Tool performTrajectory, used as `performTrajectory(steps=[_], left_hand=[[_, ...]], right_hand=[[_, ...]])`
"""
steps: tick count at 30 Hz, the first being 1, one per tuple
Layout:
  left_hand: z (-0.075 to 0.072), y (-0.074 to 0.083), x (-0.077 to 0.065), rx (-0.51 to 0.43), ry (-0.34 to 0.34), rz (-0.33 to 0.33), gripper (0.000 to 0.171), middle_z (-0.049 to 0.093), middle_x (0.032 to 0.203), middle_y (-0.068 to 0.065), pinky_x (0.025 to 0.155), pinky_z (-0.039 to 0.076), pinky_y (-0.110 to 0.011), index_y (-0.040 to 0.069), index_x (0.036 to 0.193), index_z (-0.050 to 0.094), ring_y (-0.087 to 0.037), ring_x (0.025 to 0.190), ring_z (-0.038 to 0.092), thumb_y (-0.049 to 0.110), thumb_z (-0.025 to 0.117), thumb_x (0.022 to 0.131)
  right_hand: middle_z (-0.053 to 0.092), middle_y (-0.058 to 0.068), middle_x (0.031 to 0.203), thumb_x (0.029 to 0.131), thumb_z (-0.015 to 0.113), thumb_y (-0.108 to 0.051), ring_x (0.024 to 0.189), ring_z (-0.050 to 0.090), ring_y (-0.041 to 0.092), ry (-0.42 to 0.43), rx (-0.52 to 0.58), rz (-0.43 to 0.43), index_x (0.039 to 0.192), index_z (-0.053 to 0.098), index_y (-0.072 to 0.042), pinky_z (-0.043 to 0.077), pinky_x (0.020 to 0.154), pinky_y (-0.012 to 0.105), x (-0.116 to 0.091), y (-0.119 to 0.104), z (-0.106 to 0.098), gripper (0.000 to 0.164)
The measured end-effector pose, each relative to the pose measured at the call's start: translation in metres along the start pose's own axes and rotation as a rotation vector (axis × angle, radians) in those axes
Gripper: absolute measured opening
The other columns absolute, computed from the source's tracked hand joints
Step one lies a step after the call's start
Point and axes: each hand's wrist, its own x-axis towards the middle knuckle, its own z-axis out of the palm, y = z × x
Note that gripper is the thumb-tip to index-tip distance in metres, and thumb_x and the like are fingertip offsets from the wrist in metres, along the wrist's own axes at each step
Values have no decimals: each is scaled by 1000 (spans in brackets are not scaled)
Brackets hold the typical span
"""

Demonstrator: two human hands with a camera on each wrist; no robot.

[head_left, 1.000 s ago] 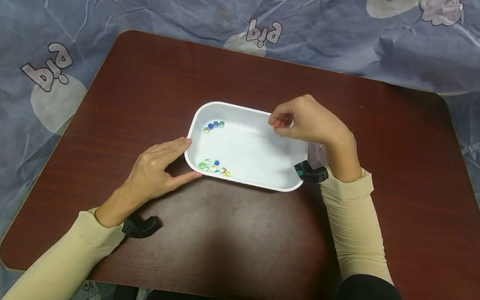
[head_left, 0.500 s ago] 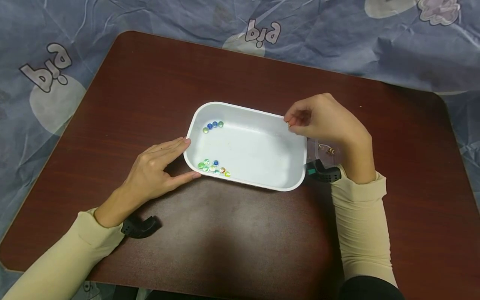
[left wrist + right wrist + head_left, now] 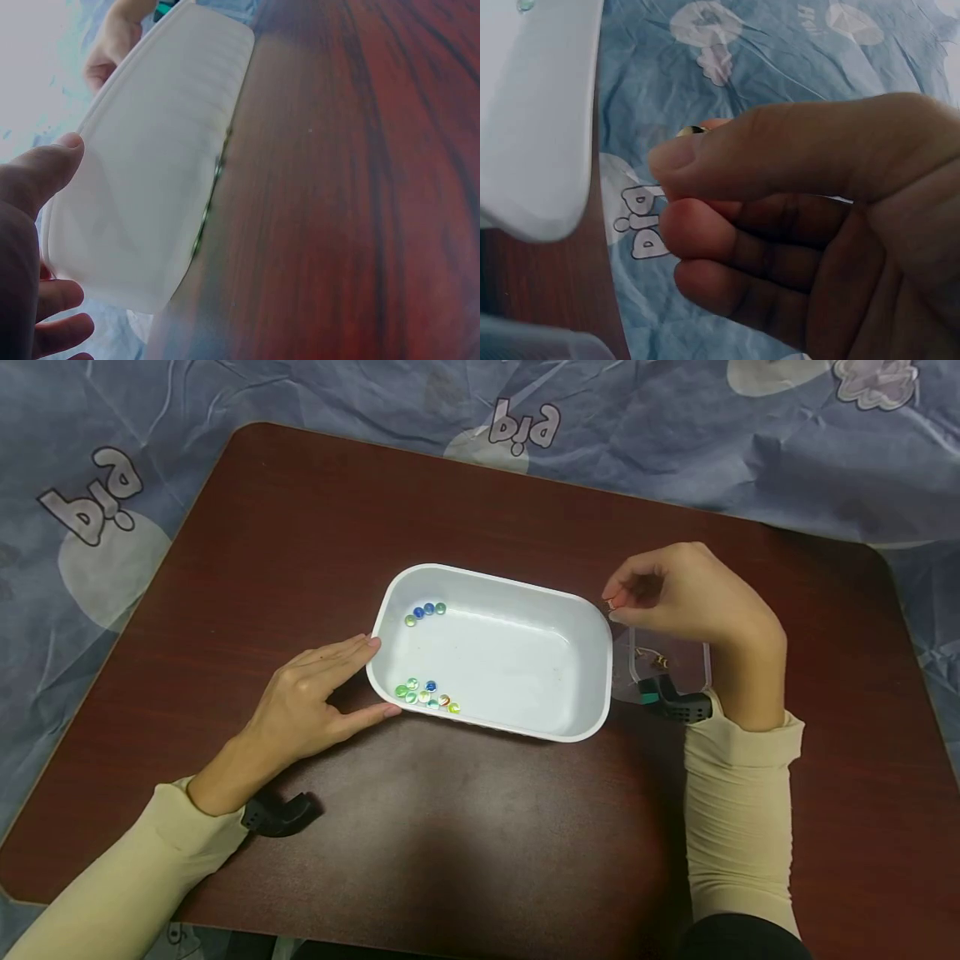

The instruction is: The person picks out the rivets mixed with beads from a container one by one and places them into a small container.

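In the head view, my left hand [image 3: 303,700] touches the left end of a white plastic tray [image 3: 502,652], its fingers and thumb fairly straight at the rim. Several glass marbles lie in the tray, one row of marbles [image 3: 429,609] at the back left and a cluster of marbles [image 3: 425,695] at the front left. Just past the tray's right end, my right hand [image 3: 701,597] pinches a small shiny gold-coloured piece [image 3: 692,130] between thumb and fingertips. Most of that piece is hidden, so its kind is unclear.
Below the right hand stands a clear plastic box [image 3: 707,664] with a few small gold-coloured pieces [image 3: 660,662] in it, partly covered by the black wrist camera [image 3: 678,703]. The dark wooden table [image 3: 420,827] is backed by a blue printed cloth [image 3: 637,435].
My right hand has moved right, from over the tray to beyond its right end, still pinching the small gold-coloured piece. More of the clear box shows. The left hand stays at the tray.
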Motion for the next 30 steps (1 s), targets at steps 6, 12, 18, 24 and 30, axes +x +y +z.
performTrajectory(steps=[6, 12, 18, 24, 30], left_hand=[[1, 0, 0, -5, 12, 5, 78, 68, 118, -20, 84, 53, -55, -5, 121, 68, -35, 107, 67, 65, 59, 88], [1, 0, 0, -13, 26, 8, 77, 68, 117, -20, 83, 53, -56, -4, 120, 69, -35, 106, 67, 65, 59, 88], [2, 0, 0, -14, 32, 6, 77, 68, 116, -20, 83, 53, -56, -4, 119, 69, -36, 105, 68, 65, 59, 88], [2, 0, 0, -8, 28, 3, 78, 69, 116, -21, 83, 53, -56, -4, 119, 69, -36, 105, 68, 66, 57, 88], [1, 0, 0, -5, 23, 0, 78, 69, 116, -20, 83, 53, -55, -4, 119, 70, -35, 105, 68, 67, 58, 88]], right_hand=[[68, -2, 80, 79, 78, 0, 70, 62, 6, -7, -15, 46, 88, 74, -10, 47, 65, 12, -9, 4, -7, 14], [68, -2, 79, 77, 82, -4, 68, 62, 6, -3, -19, 83, 88, 73, -10, 46, 64, 11, -17, 11, -14, 16], [69, 0, 79, 77, 84, -6, 69, 63, 5, -12, -18, 124, 88, 71, -9, 46, 65, 10, -25, 16, -22, 17], [70, 1, 82, 76, 85, -5, 71, 64, 3, -17, 19, 173, 91, 71, -7, 46, 66, 9, -32, 23, -29, 20], [69, -1, 80, 76, 84, -2, 71, 63, 3, 4, 25, 194, 91, 71, -7, 45, 66, 9, -38, 28, -34, 20]])
